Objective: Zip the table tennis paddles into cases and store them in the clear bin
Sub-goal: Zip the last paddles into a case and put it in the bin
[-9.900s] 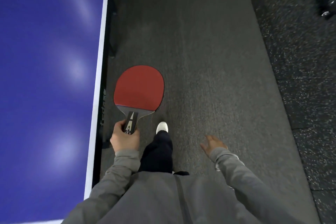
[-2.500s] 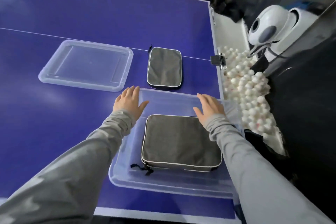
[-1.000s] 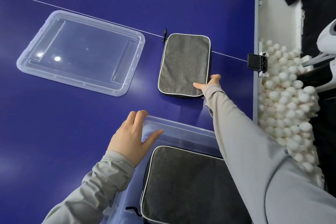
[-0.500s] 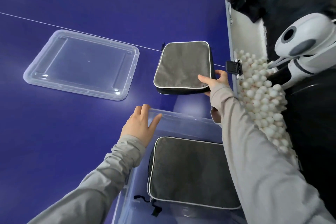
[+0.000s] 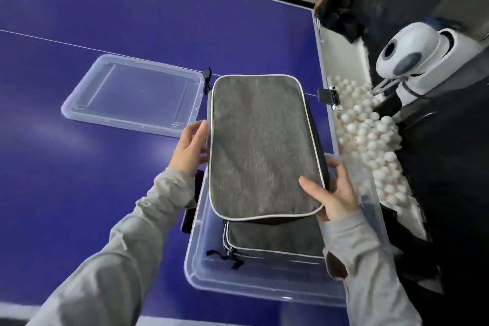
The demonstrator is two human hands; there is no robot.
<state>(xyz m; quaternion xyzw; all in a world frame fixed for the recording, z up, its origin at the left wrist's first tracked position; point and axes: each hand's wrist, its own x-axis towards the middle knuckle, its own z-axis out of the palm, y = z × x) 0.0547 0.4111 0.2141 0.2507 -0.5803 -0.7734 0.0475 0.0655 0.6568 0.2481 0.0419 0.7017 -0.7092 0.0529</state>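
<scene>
Right hand grips upper case, left hand open, steadying its edge; lower flat onto stored case inside clear bin.

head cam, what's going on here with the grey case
A person is carrying a grey zipped case over a clear bin on a blue table. The right hand holds its near corner, and the left hand steadies the other side. Another case already lies in the bin. The lid sits off to the side.
</scene>
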